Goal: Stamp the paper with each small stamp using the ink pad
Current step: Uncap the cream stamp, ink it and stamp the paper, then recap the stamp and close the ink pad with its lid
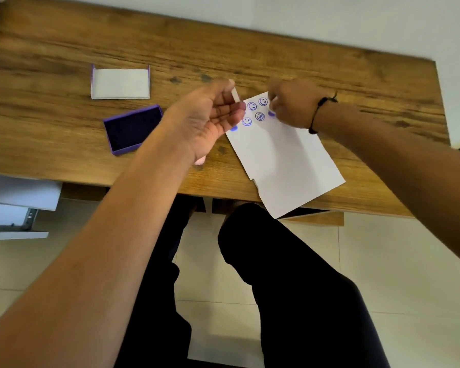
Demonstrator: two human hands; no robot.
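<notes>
A white paper (290,160) lies askew on the wooden desk (223,49), its near corner hanging over the front edge. Several purple smiley prints (260,116) mark its far end. My left hand (210,115) hovers palm up at the paper's left corner and pinches a small white stamp (235,95) in its fingertips. My right hand (292,103) rests on the paper's far right end, fingers closed around a small stamp whose purple tip (271,113) touches the sheet. The open purple ink pad (133,128) sits to the left of my left hand.
The ink pad's lid (120,83) lies upside down behind the pad, white inside with purple edges. A small pink object (199,161) shows under my left wrist. A purple blob (233,128) sits at the paper's left edge. White drawers (16,205) stand at the lower left.
</notes>
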